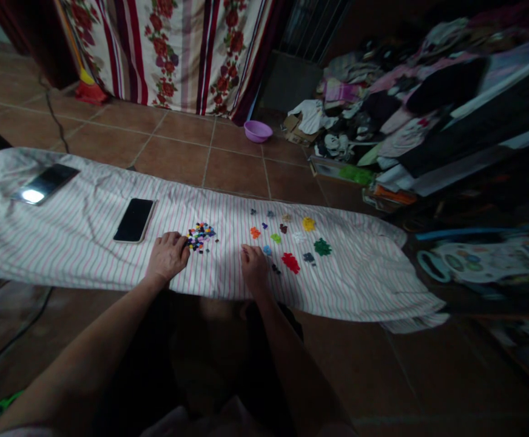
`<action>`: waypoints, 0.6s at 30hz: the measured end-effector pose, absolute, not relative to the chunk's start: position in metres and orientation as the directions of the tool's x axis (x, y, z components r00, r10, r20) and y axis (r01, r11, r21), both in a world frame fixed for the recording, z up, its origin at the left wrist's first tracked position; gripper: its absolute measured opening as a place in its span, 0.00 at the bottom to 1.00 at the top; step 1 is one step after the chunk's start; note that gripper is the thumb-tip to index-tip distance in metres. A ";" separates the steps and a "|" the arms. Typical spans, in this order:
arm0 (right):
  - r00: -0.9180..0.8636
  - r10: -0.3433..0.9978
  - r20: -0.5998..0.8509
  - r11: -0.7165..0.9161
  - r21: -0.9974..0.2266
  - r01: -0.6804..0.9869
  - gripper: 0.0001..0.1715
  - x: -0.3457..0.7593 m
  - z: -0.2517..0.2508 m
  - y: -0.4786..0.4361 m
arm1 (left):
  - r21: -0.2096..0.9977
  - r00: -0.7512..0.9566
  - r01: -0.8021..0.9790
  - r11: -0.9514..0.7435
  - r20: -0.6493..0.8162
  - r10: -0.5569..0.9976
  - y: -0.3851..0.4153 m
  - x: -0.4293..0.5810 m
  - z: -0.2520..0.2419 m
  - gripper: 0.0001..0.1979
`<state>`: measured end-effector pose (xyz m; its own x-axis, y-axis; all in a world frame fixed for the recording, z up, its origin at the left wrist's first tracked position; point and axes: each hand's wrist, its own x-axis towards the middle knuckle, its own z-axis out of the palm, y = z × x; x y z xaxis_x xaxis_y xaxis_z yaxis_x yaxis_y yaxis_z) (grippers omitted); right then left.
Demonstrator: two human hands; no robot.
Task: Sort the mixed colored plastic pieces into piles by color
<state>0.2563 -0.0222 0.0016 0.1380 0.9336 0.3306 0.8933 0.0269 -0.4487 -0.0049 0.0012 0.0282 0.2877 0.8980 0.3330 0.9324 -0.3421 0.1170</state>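
A striped white cloth [82,243] lies across the tiled floor. On it sits a mixed heap of small coloured beads [199,235]. My left hand [168,255] rests curled right beside that heap, fingertips touching its left edge. To the right are small sorted piles by colour: orange [255,232], yellow [309,224], green [322,247], red [290,262] and light blue [267,250]. My right hand [254,267] lies on the cloth with fingers bent, next to the light blue pile. Whether either hand pinches a bead is too small to see.
A black phone [134,220] lies left of my left hand, and a second phone [45,183] with a lit reflection sits further left. A purple bowl [258,131] stands on the tiles behind. Piled clothes and clutter [383,115] fill the right; a floral curtain [173,48] hangs at the back.
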 end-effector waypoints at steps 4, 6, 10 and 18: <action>0.139 0.927 0.348 0.037 -0.454 0.890 0.15 0.256 0.001 -0.023 | 0.120 0.289 0.931 -0.344 0.333 0.898 0.001 -0.005 0.029 0.13; 0.141 0.926 0.349 0.039 -0.462 0.886 0.15 0.256 0.000 -0.023 | 0.123 0.289 0.931 -0.345 0.332 0.898 0.001 -0.005 0.030 0.13; 0.172 0.916 0.363 0.024 -0.477 0.879 0.15 0.255 -0.001 -0.023 | 0.138 0.286 0.929 -0.345 0.328 0.901 0.001 -0.005 0.030 0.13; 0.210 0.901 0.380 0.005 -0.494 0.870 0.13 0.254 -0.005 -0.023 | 0.150 0.283 0.926 -0.348 0.336 0.898 0.001 -0.005 0.028 0.13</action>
<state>0.2535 -0.0226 -0.0045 0.2103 0.9009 0.3796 0.8696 0.0051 -0.4938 -0.0047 0.0010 0.0281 0.2830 0.8983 0.3362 0.9256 -0.3477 0.1499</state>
